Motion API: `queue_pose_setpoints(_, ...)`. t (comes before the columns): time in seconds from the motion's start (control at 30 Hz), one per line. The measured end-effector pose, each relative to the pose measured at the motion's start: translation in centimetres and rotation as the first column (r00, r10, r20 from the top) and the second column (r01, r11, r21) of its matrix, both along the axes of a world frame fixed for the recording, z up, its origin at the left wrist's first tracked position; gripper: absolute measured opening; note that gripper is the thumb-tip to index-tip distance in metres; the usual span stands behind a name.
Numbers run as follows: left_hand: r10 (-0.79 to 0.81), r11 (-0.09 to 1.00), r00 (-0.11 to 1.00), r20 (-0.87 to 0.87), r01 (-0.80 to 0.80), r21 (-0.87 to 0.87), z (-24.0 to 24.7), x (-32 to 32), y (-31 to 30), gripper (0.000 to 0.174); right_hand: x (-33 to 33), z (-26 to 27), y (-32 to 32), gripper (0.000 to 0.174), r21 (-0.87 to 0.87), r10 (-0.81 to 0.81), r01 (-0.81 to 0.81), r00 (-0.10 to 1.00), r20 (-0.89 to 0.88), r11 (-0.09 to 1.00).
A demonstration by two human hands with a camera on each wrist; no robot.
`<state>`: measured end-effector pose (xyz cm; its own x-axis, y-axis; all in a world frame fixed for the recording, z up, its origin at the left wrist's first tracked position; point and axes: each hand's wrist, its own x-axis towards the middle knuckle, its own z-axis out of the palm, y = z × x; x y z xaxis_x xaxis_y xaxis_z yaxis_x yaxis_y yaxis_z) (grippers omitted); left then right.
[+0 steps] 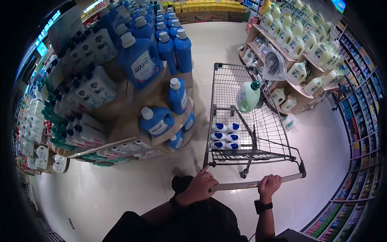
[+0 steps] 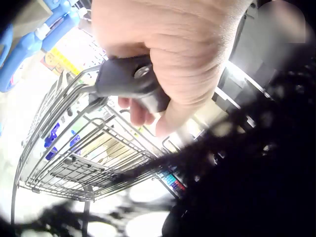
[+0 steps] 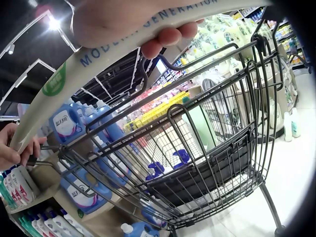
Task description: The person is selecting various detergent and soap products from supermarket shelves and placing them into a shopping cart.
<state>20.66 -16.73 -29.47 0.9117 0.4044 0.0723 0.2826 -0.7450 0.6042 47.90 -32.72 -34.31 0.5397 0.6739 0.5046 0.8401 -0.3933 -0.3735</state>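
Observation:
My left hand [image 1: 201,187] grips the left end of the beige handle [image 1: 238,185] of a wire shopping cart [image 1: 213,97]. In the left wrist view its fingers curl round the black end piece [image 2: 121,76]. Further along the same bar, my right hand [image 1: 269,186] holds it right of the middle, with fingertips [image 3: 169,37] showing under the bar in the right wrist view. A pale green jug [image 1: 246,99] with a dark green cap is in the front of the basket. Several white bottles with blue caps [image 1: 225,137] stand together near the handle end.
On the left rises a tiered display with blue detergent jugs [image 1: 142,64] and white bottles [image 1: 94,86]. Right of the cart stands a shelf of pale jugs [image 1: 296,46]. Full wall shelves [image 1: 358,121] curve along the far right. Yellow packs [image 1: 209,7] line the back.

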Motion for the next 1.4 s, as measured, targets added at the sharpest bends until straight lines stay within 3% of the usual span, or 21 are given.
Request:
queue_pose_setpoints(0.03, 0.018, 0.999, 0.993, 0.118, -0.023, 0.046, -0.4, 0.4, 0.4, 0.032, 0.2, 0.1, 0.5, 0.027, 0.011, 0.0, -0.001, 1.0, 0.002, 1.0)
queue_pose_setpoints(0.3, 0.026, 0.996, 0.97, 0.24, -0.046, 0.075, -1.3, 2.8, 3.2, 0.023, 2.6, -0.4, 3.5, 0.027, 0.054, -0.001, 0.0, 1.0, 0.014, 0.999)
queue_pose_setpoints(0.73, 0.03, 0.998, 0.974, 0.226, -0.041, 0.047, -0.8, 7.2, 8.1, 0.029, 7.3, 0.2, 9.5, 0.026, 0.123, -0.018, 0.016, 1.0, 0.01, 0.992)
queue_pose_setpoints(0.87, -0.023, 1.0, 0.984, 0.177, 0.02, 0.019, -0.6, 7.8, 8.9, 0.033, 8.7, -0.3, 9.9, 0.025, 0.121, -0.013, 0.008, 0.999, 0.04, 0.993)
queue_pose_setpoints(1.13, -0.318, 0.918, 0.931, 0.179, 0.349, -0.189, 0.9, 7.3, 10.6, 0.065, 11.9, -0.8, 9.3, 0.018, 0.034, 0.033, -0.031, 0.998, -0.053, 0.999)
queue_pose_setpoints(1.2, -0.344, 0.901, 0.928, 0.14, 0.368, -0.228, 1.2, 7.5, 11.5, 0.06, 12.8, -1.1, 8.7, 0.016, -0.009, 0.017, -0.018, 0.997, -0.079, 1.0)
queue_pose_setpoints(1.27, -0.39, 0.807, 0.891, 0.233, 0.453, -0.378, 1.3, 7.2, 12.9, 0.054, 13.2, -1.1, 8.5, 0.016, -0.027, 0.024, -0.026, 0.997, -0.072, 0.999)
queue_pose_setpoints(1.3, -0.361, 0.781, 0.908, 0.211, 0.419, -0.463, 2.3, 6.7, 14.2, 0.047, 13.7, -1.2, 8.1, 0.016, -0.036, 0.022, -0.026, 0.996, -0.09, 0.999)
queue_pose_setpoints(1.33, -0.206, 0.788, 0.95, 0.236, 0.304, -0.536, 1.6, 5.4, 15.0, 0.041, 13.5, -1.2, 8.1, 0.016, -0.042, 0.021, -0.025, 0.994, -0.104, 0.999)
queue_pose_setpoints(1.4, 0.037, 0.91, 0.985, 0.171, 0.038, -0.413, 0.1, 2.5, 17.8, 0.035, 14.2, -1.5, 7.6, 0.016, -0.07, 0.028, -0.04, 0.986, -0.167, 0.997)
